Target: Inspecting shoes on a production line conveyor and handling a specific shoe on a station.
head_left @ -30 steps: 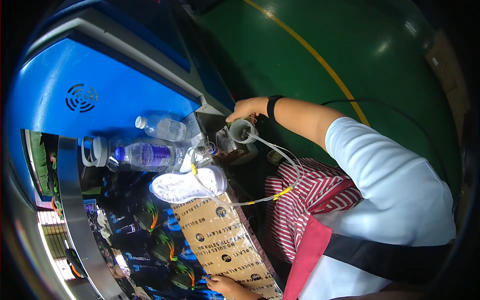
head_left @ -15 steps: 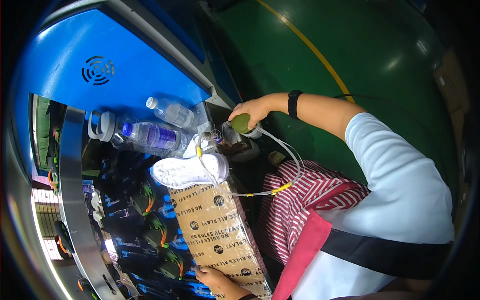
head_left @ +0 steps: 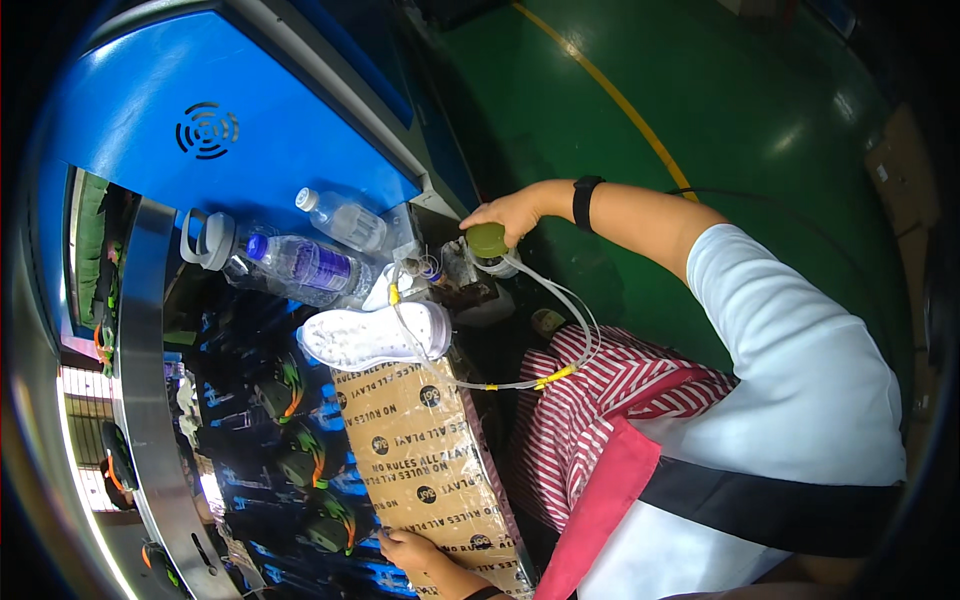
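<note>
My right hand [head_left: 508, 218] reaches far out, its fingers closed over an olive-green rounded cap [head_left: 487, 240]. Beneath the cap a whitish container shows in part, next to a grimy metal fixture [head_left: 460, 278]. A clear tube [head_left: 592, 335] with yellow bands loops from there toward a white shoe sole [head_left: 375, 337]. The sole lies bottom up, its far end near a white cloth [head_left: 384, 288]. My left hand [head_left: 408, 550] rests by the inner edge of a printed cardboard sheet [head_left: 425, 440] under clear film. Its fingers are curled together, and anything between them is too small to make out.
Clear plastic bottles [head_left: 312, 268] lie beside a blue machine housing [head_left: 130, 110]. Dark shoe parts with orange and green trim [head_left: 328, 520] line the rack left of the cardboard. A metal rail [head_left: 150, 400] runs along the far left. Green floor [head_left: 600, 180] extends at upper right.
The view has shifted slightly. My right hand has brought the olive-green cap to a more upright position over the container. My left hand stays by the cardboard edge.
</note>
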The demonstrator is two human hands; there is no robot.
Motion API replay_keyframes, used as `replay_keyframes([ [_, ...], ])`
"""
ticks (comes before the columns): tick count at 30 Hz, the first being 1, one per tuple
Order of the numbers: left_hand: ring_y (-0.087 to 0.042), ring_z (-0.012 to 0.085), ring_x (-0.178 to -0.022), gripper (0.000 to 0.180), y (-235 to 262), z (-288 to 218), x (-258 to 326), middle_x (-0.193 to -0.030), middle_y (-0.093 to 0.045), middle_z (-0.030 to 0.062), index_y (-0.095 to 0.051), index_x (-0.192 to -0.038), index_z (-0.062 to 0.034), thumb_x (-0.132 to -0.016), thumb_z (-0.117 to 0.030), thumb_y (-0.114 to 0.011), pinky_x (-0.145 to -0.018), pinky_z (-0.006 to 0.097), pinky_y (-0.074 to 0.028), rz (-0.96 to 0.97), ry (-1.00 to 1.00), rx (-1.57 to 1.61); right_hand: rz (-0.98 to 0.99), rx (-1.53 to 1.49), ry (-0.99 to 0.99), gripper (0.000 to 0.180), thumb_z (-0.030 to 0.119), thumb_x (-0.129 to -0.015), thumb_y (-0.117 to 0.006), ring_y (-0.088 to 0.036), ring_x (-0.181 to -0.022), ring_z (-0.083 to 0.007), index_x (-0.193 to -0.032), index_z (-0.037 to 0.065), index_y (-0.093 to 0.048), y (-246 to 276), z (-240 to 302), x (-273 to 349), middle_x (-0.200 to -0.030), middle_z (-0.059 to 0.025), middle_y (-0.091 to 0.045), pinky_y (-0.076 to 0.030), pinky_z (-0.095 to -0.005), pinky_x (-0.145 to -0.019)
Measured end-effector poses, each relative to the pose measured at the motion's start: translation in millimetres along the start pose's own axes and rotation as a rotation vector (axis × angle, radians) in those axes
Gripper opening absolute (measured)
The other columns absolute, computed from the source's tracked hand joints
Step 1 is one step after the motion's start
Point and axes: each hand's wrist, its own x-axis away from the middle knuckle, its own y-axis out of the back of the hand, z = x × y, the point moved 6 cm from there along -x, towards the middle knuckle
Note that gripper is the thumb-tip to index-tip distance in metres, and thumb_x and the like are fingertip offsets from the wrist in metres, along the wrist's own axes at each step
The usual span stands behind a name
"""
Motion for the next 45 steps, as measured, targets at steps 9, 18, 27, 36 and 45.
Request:
replay_keyframes([
  [9,-0.053,0.0374,-0.09,0.039,-2.9,5.7,-0.7,-0.103,-0.056,0.0199,-0.057,-0.109,-0.0049,-0.081,-0.025,-0.037,-0.075,0.046,-0.043,0.012,-0.01,0.033,-0.094,0.0,-0.003,0.073,0.02,-0.068,-0.066,-0.034,-0.122,-0.0303,-0.132,0.01,-0.033,-9.0,8.5,0.7,-0.134,-0.0151,-0.033,-0.03,-0.0357,-0.1],
  [18,-0.054,0.0363,-0.089,0.038,-4.4,4.0,-1.4,-0.101,-0.056,0.0192,-0.058,-0.107,-0.0056,-0.081,-0.023,-0.037,-0.075,0.044,-0.044,0.004,0.004,0.016,-0.182,0.184,-0.064,0.071,0.027,-0.069,-0.066,-0.041,-0.115,-0.0331,-0.131,0.011,-0.035,-6.6,31.5,-15.4,-0.122,-0.0195,-0.045,-0.034,-0.0389,-0.096],
  [27,-0.054,0.0356,-0.089,0.038,-3.8,4.3,-0.7,-0.102,-0.057,0.018,-0.059,-0.106,-0.0067,-0.08,-0.023,-0.038,-0.075,0.044,-0.043,-0.018,-0.014,0.027,-0.154,0.295,-0.142,0.076,0.034,-0.068,-0.068,-0.035,-0.122,-0.0318,-0.132,0.013,-0.033,-11.9,33.9,-21.7,-0.133,-0.0161,-0.035,-0.032,-0.0453,-0.095],
  [36,-0.053,0.0355,-0.09,0.037,-0.3,3.7,0.8,-0.102,-0.057,0.0178,-0.058,-0.107,-0.0062,-0.081,-0.023,-0.038,-0.076,0.044,-0.043,-0.014,-0.013,0.055,-0.803,0.06,0.078,0.051,0.032,-0.079,-0.059,-0.048,-0.106,-0.0337,-0.119,0.005,-0.044,20.9,50.6,2.7,-0.114,-0.0196,-0.048,-0.039,-0.0378,-0.089],
  [45,-0.053,0.0367,-0.09,0.037,-0.7,-0.7,-0.4,-0.103,-0.057,0.0189,-0.058,-0.108,-0.0043,-0.082,-0.025,-0.04,-0.076,0.044,-0.043,0.003,-0.011,0.049,-0.704,-0.55,0.465,0.013,0.011,-0.083,-0.053,-0.058,-0.061,-0.0085,-0.09,0.002,-0.06,1.9,154.6,74.4,-0.074,-0.0048,-0.061,-0.046,-0.0215,-0.056],
])
